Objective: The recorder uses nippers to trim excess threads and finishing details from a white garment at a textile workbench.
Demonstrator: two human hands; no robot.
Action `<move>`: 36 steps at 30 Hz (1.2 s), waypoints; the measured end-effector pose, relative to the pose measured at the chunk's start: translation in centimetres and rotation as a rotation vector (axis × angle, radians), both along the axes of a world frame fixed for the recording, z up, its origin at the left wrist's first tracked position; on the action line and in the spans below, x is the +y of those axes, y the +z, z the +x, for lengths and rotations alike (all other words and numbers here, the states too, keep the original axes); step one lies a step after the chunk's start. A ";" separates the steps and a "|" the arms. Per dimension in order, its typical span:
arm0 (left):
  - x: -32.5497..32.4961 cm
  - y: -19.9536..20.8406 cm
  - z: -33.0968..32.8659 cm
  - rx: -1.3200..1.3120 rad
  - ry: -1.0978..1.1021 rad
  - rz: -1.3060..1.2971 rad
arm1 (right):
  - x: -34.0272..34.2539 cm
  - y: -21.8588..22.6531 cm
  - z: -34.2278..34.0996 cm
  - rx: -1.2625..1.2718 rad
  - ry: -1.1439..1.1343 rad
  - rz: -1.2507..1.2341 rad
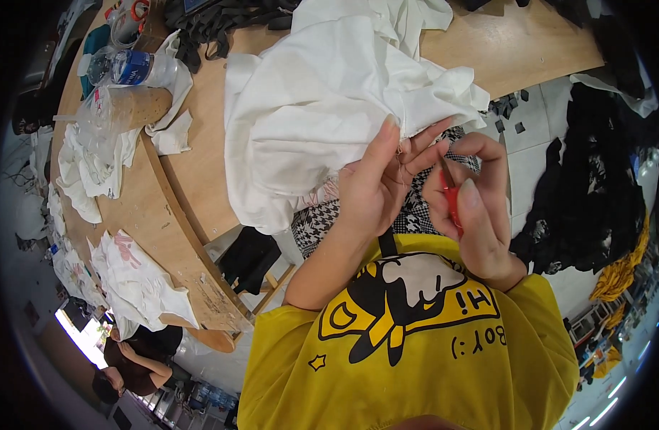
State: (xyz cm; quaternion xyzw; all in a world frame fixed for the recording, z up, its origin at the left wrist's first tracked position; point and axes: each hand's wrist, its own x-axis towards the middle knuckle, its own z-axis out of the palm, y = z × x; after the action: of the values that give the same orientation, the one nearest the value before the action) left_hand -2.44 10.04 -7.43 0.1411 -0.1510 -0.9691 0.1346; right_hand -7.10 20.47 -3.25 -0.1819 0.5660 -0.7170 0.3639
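Note:
A large white fabric piece [315,100] lies rumpled on the wooden table, its near right edge hanging toward me. My left hand [372,183] is closed on that edge, thumb and fingers pinching it, with fine loose threads at the fingertips. Beside it, my right hand [487,215] grips a pair of small red-handled thread snips [451,201]. Their short metal blades point up toward the left fingertips and are partly hidden by my right fingers. Below both hands, black-and-white houndstooth fabric [315,222] covers my lap.
On the wooden table [193,186] at left stand a plastic bottle [132,68] and a cup of brown drink [139,107]. White scraps [139,276] lie nearer. Black cloth strips [236,25] sit at the back. Black fabric [580,193] heaps on the right floor. Another person [136,365] is at lower left.

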 end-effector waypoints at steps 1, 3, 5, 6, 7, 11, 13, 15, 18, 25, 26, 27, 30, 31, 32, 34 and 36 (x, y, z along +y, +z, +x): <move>0.3 0.3 -0.1 -0.073 0.015 -0.058 | 0.1 0.0 -0.2 -0.001 0.002 -0.001; 0.5 0.6 0.0 -0.145 0.027 -0.116 | 0.6 -0.1 -0.9 -0.278 0.162 -0.066; 0.5 0.6 0.0 -0.084 -0.019 -0.241 | 0.0 -0.4 -0.5 -0.231 0.112 -0.092; 0.5 0.5 0.0 -0.085 -0.018 -0.241 | -0.2 -0.4 -0.3 -0.208 0.100 -0.062; 0.5 0.2 0.0 -0.080 -0.008 -0.253 | -0.4 -0.5 -0.3 -0.184 0.088 -0.032; 0.7 -0.1 0.0 -0.011 -0.024 -0.338 | -0.2 -0.6 -0.4 -0.141 0.105 0.000; 0.8 -0.4 0.0 -0.011 -0.011 -0.302 | -0.2 -1.0 -0.4 -0.117 0.105 -0.033; 0.9 -0.9 0.1 -0.007 0.013 -0.231 | -0.2 -0.9 -0.5 -0.122 0.089 -0.031; 0.9 -1.2 0.2 -0.002 0.034 -0.159 | -0.2 -0.9 -0.6 -0.113 0.081 -0.026; 1.0 -1.6 0.3 0.009 0.024 -0.265 | -0.1 -0.8 -0.6 -0.117 0.097 -0.031; 1.0 -1.6 0.2 0.002 0.027 -0.279 | -0.1 -0.8 -0.6 -0.118 0.096 -0.032; 1.0 -1.6 0.2 0.001 0.027 -0.280 | -0.1 -0.8 -0.6 -0.111 0.104 -0.024; 1.0 -1.7 0.3 0.025 0.035 -0.299 | -0.1 -0.9 -0.7 -0.098 0.107 -0.032; 1.1 -1.8 0.3 0.033 0.034 -0.309 | -0.2 -1.0 -0.6 -0.091 0.102 -0.046; 1.1 -1.8 0.3 0.040 0.033 -0.319 | -0.2 -0.9 -0.6 -0.091 0.101 -0.046; 1.1 -1.6 0.3 0.033 0.037 -0.352 | -0.1 -0.9 -0.6 -0.119 0.090 -0.050; 1.2 -1.6 0.3 0.026 0.041 -0.387 | 0.0 -1.0 -0.6 -0.105 0.098 -0.052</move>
State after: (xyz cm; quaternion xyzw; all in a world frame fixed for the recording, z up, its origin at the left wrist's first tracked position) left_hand -2.09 11.28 -9.05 0.1032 -0.3297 -0.9208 0.1809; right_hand -7.72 20.44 -4.30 -0.1808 0.5176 -0.7214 0.4229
